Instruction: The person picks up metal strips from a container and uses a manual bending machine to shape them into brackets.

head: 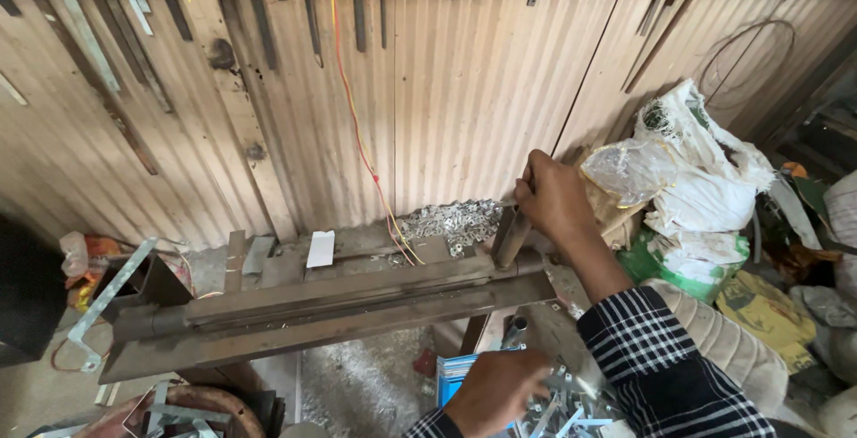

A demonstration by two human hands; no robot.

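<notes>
My right hand (553, 195) is closed around the top of a short upright metal lever (511, 236) at the right end of a long steel bending machine (330, 308). Below it, my left hand (496, 391) reaches down into a pile of small bent metal strips (564, 404) lying over a blue box (453, 375); its fingers curl among the pieces, and whether it grips one is hidden. A heap of small shiny metal parts (453, 220) lies on the bench behind the machine.
A corrugated wall (464, 90) with hanging metal bars stands behind. White and green sacks (692, 188) pile up at the right. A bent metal bracket (107, 300) and a dark box (27, 291) sit at the left. A red-yellow wire (357, 125) hangs down.
</notes>
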